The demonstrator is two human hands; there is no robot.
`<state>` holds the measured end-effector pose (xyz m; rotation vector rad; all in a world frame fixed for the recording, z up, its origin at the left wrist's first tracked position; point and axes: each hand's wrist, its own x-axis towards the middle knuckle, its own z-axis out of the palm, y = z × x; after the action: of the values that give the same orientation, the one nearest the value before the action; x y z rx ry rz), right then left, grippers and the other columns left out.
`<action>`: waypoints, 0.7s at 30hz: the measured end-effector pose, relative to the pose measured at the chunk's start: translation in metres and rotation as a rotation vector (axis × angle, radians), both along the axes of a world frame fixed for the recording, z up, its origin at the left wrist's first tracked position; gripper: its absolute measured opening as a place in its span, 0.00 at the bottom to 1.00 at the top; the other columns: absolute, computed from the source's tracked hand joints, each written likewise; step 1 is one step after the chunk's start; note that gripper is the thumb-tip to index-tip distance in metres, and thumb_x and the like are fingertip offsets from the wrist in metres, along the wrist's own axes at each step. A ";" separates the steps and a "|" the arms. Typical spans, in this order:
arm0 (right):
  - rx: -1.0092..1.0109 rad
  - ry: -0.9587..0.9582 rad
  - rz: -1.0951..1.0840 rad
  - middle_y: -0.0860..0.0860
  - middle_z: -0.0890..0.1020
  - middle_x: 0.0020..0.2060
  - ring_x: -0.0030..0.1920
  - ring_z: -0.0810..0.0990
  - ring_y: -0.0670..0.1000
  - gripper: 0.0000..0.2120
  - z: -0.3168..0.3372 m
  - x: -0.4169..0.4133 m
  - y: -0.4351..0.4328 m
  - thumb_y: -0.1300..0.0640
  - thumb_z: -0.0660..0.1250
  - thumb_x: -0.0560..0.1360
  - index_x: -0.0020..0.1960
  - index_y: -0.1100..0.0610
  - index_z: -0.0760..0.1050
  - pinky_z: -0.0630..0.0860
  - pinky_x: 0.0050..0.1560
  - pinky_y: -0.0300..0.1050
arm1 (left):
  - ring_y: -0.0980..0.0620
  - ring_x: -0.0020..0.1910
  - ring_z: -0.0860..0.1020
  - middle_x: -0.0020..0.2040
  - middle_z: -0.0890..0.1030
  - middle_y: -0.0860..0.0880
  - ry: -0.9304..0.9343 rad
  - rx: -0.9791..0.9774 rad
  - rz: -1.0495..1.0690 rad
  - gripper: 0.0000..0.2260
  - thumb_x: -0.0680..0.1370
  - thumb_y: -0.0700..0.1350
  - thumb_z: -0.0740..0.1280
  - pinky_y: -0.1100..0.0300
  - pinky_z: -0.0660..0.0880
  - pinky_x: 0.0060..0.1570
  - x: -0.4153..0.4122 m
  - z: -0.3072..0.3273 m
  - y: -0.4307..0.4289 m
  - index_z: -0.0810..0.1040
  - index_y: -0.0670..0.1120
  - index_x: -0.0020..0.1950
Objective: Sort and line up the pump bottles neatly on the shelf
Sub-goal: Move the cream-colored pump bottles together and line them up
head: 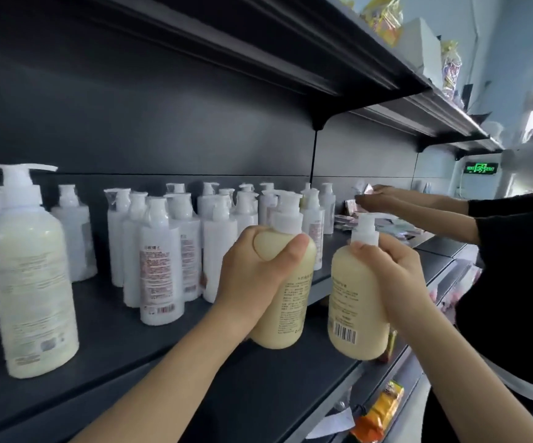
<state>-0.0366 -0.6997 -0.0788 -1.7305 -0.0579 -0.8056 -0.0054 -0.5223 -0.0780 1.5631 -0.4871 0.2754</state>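
Left hand [258, 273] curls round cream pump bottle [286, 311] at shoulder; right hand [396, 279] clasps twin cream bottle [353, 298] near neck, barcode showing. Both just right of white bottle cluster [169, 247].

No word reads clearly from here. The right cream bottle [354, 282], gripped by the right hand [396, 276], shows a black barcode under tiny print. The left cream bottle [290, 302], in the left hand [258, 266], has similar blurred lines. A front white bottle [159, 270] bears reddish print and a barcode. The characters on a green lit sign [480, 168] are illegible.
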 end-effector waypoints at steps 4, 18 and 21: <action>-0.019 0.018 0.009 0.45 0.78 0.28 0.31 0.78 0.48 0.11 0.006 0.055 -0.038 0.47 0.66 0.65 0.39 0.55 0.77 0.75 0.35 0.47 | 0.64 0.37 0.80 0.41 0.82 0.56 -0.008 -0.030 0.038 0.27 0.54 0.68 0.64 0.70 0.73 0.32 0.051 0.001 -0.035 0.74 0.55 0.48; -0.023 -0.002 0.128 0.43 0.78 0.27 0.28 0.76 0.40 0.06 -0.002 0.179 -0.147 0.49 0.64 0.66 0.33 0.50 0.77 0.71 0.33 0.41 | 0.61 0.41 0.81 0.43 0.82 0.55 -0.019 0.020 0.128 0.28 0.55 0.68 0.65 0.64 0.77 0.39 0.135 -0.013 -0.143 0.75 0.55 0.50; -0.062 -0.022 0.205 0.42 0.77 0.27 0.28 0.75 0.40 0.07 -0.004 0.208 -0.174 0.49 0.64 0.67 0.30 0.46 0.76 0.71 0.33 0.39 | 0.62 0.41 0.81 0.43 0.82 0.58 -0.043 0.014 0.181 0.26 0.55 0.67 0.65 0.63 0.77 0.40 0.145 -0.016 -0.171 0.75 0.57 0.48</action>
<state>0.1716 -0.8735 -0.0825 -1.7417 -0.2735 -0.6769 0.1396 -0.6937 -0.0939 1.6195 -0.3819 0.4455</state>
